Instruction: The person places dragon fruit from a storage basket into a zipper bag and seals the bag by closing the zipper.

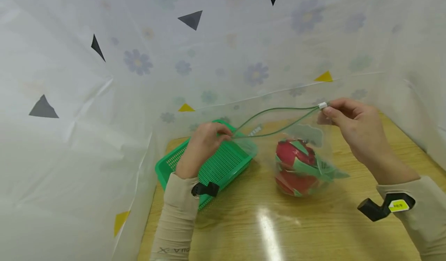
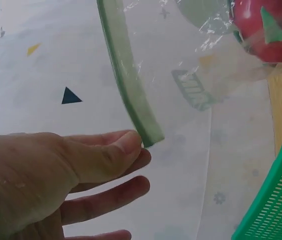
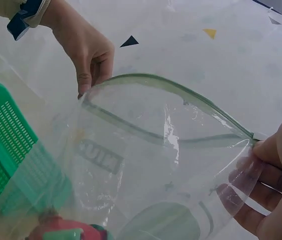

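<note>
A clear zip bag (image 3: 146,165) with a green zip edge and printed lettering hangs between both hands, its mouth parted into a long loop. My left hand (image 1: 208,145) pinches one end of the zip edge between thumb and fingers. At the opposite end, my right hand (image 1: 362,133) grips the corner beside the white slider (image 1: 322,105). Low in the bag are red dragon fruits (image 1: 296,164) with green scales, seen through the plastic. In the left wrist view, part of a red dragon fruit (image 2: 266,30) shows at the upper right.
A green perforated basket (image 1: 223,162) stands on the wooden table (image 1: 244,222), under and behind my left forearm. A whitish curtain (image 1: 223,52) with flowers and triangles encloses the table's back and sides. Black cameras sit on both wrists.
</note>
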A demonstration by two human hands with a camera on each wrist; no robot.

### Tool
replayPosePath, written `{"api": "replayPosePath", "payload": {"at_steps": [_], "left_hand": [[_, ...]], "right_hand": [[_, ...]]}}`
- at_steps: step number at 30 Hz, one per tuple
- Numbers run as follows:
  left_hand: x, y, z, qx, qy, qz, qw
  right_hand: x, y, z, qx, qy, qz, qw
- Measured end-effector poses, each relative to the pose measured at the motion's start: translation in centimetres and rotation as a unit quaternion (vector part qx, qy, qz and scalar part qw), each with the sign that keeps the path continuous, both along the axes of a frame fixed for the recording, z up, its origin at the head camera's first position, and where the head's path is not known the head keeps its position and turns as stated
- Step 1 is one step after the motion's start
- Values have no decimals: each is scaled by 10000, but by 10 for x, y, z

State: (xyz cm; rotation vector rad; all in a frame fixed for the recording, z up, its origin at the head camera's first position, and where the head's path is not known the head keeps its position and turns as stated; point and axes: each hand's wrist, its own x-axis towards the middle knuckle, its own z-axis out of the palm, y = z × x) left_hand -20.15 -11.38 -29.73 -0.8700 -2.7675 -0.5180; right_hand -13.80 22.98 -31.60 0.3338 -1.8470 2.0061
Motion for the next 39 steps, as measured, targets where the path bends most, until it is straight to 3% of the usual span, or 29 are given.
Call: {"api": "replayPosePath", "payload": {"at_steps": [4,10,15,20,25,33,39], "left_hand": [[7,13,7,-202,420,59,9989],[23,59,27,-3,590,-455,9972],[33,104,39,115,812,-1105,9905],[35,134,37,211,1344,-1227,9831],[32,144,27,425,1682,-1257,9768],[31,143,20,545,2092,-1088,9703],[30,139,15,701,2138,-1092,9682]], "right_hand": [[2,-1,4,669,-47,-445,9968],[3,-7,7,1668,-21,-1159,9792],[4,-12,8,1950,48,-1230,9730],[6,-22,8,2167,324,-1221,9680],[9,-30,7,2239,555,-1213,9654],[10,-34,7,2431,807,-1198,9592],[9,-34,8,2549,828,-1200,9559]]}}
